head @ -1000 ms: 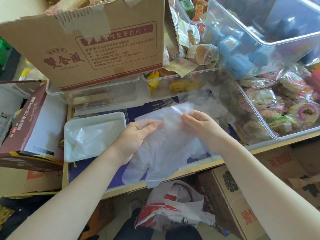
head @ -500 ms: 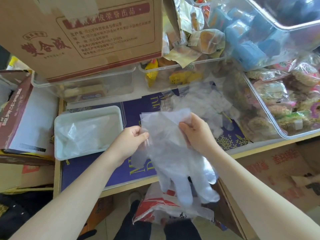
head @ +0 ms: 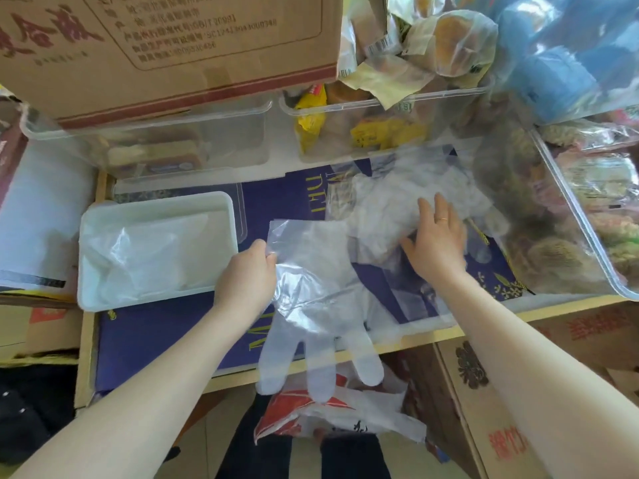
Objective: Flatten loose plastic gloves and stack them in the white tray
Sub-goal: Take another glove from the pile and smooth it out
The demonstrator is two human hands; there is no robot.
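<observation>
Blue mat (head: 166, 326) on wooden shelf (head: 397, 344); cartons, probably stockroom.

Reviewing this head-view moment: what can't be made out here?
- Glove count in the white tray: clear layers blend together.
- Left hand fingertips: hidden behind the glove cuff it pinches.
- Loose glove pile under the right hand: single gloves indistinguishable.
- Cardboard box print: cut off by the top edge.

Cardboard box (head: 166, 46) reads "SC12413043000348"; blue sheet (head: 276, 202) shows gold letters.
</observation>
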